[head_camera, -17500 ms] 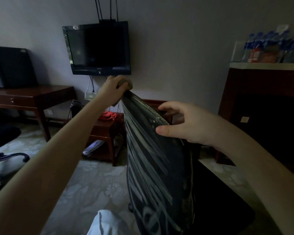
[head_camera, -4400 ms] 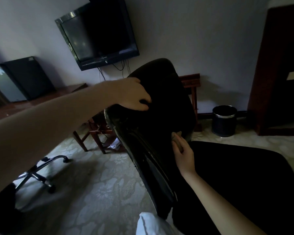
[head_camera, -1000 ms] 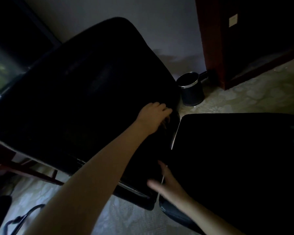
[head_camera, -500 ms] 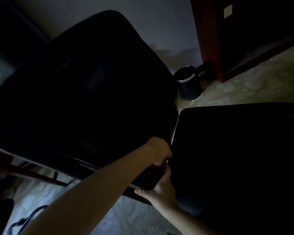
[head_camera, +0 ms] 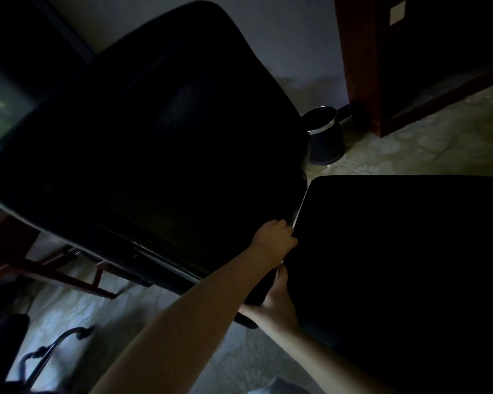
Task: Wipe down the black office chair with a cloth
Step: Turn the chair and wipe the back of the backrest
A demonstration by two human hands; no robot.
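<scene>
Head view | left hand point(head_camera: 275, 240) grip: fingers curled at seam between backrest point(head_camera: 143, 123) and seat point(head_camera: 404, 251), cloth unseen, hold unclear; right hand point(head_camera: 272, 298) grips black office chair point(head_camera: 211, 223) at backrest's lower corner | change: left dropped from mid-backrest; backrest pass seemingly ending, seat next.

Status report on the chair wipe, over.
Left hand curled between backrest and seat, grip unclear. Right hand grips backrest's lower corner. Cloth not visible. Waste bin behind, clear.
</scene>
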